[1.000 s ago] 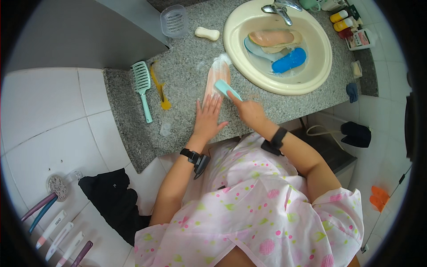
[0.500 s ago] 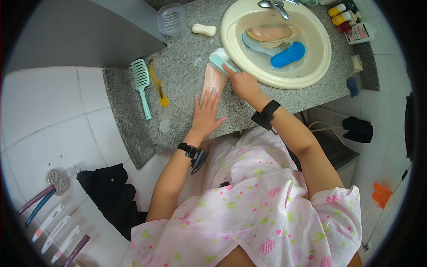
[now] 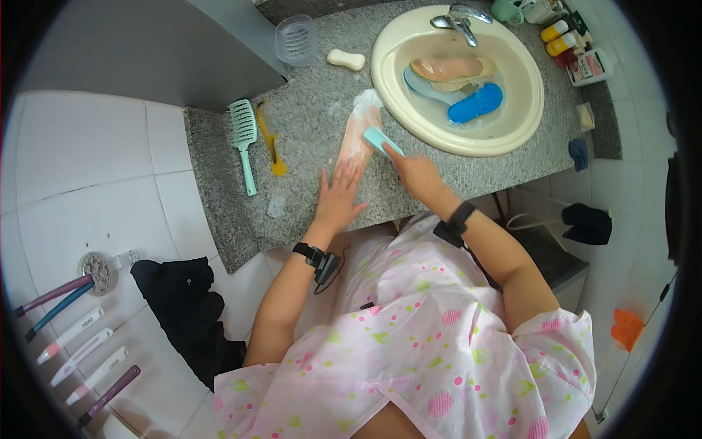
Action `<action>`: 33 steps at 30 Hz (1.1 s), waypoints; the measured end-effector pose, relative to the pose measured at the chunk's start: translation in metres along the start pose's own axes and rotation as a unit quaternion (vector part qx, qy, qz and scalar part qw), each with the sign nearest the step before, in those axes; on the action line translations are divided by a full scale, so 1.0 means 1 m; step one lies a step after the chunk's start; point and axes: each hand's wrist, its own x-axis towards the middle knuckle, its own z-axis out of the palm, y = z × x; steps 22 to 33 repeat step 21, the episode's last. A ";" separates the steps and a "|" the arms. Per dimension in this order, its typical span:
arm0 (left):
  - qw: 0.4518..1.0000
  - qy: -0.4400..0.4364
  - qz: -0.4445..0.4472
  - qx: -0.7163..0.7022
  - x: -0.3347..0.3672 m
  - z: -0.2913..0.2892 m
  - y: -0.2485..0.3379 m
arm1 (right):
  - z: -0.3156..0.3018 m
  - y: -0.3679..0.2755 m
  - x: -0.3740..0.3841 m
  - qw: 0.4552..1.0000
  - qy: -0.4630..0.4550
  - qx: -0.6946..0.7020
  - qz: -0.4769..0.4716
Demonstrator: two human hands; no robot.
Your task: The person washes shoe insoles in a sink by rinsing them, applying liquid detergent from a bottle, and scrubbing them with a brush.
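Insole [image 3: 356, 135], soapy and pale, lies on the counter [image 3: 307, 183] beside the sink's [image 3: 409, 124] left rim. Left hand [image 3: 338, 197] — fingers spread — pins its near end; right hand [image 3: 415, 174] clasps a teal brush [image 3: 382, 140]. Short, firm strokes would suit.

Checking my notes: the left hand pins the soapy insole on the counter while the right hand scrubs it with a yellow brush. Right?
Not quite: the brush in the right hand is teal, not yellow, as the head view shows. The left hand does pin the soapy insole on the counter.

Left hand [image 3: 338, 199] hides insole [image 3: 356, 136] heel; right hand [image 3: 415, 175] covers brush [image 3: 382, 140] end.
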 end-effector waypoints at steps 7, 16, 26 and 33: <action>1.000 0.022 0.020 0.003 0.012 -0.013 0.003 | -0.017 0.012 0.050 0.997 0.041 -0.039 -0.044; 0.998 0.058 0.012 -0.006 0.062 0.001 0.013 | -0.014 0.018 0.044 0.999 0.023 -0.016 -0.024; 0.996 0.079 0.039 -0.030 0.064 0.010 0.003 | -0.024 0.028 0.031 0.999 0.008 -0.004 -0.037; 0.996 0.079 0.039 -0.030 0.064 0.010 0.003 | -0.024 0.028 0.031 0.999 0.008 -0.004 -0.037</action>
